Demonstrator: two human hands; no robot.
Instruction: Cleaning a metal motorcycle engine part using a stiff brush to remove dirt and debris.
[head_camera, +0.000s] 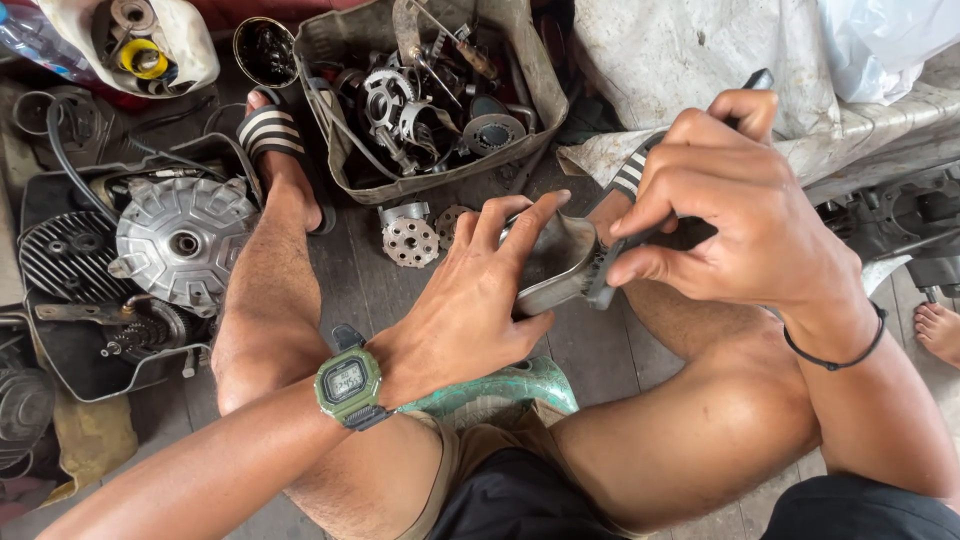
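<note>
Two hands busy over the lap, above a dark plank floor (350, 290). Left hand (470, 300) closed around a curved grey metal part (552, 262), thumb beneath, fingers curled over its top edge, holding it in the air between the knees. Right hand (735, 215) clenched on a dark-handled tool (610, 280), probably a small brush, its working end pressed against the part's right edge, handle tip poking out above the knuckles. Green digital watch (347, 382) on the left wrist, black cord on the right.

Just beyond, lying on the floor: two perforated metal discs (410, 240). Farther back, a grimy tray of sprockets and gears (420, 100); to the left, a finned engine cover (182, 240) beside a striped sandal (272, 135).

Likely risks, judged from the grip: part held only by fingertips and thumb, probably oily, so liable to slip and drop toward the bare legs or floor; tool pushing toward the left fingers, so a skid off the edge could scrape them.
</note>
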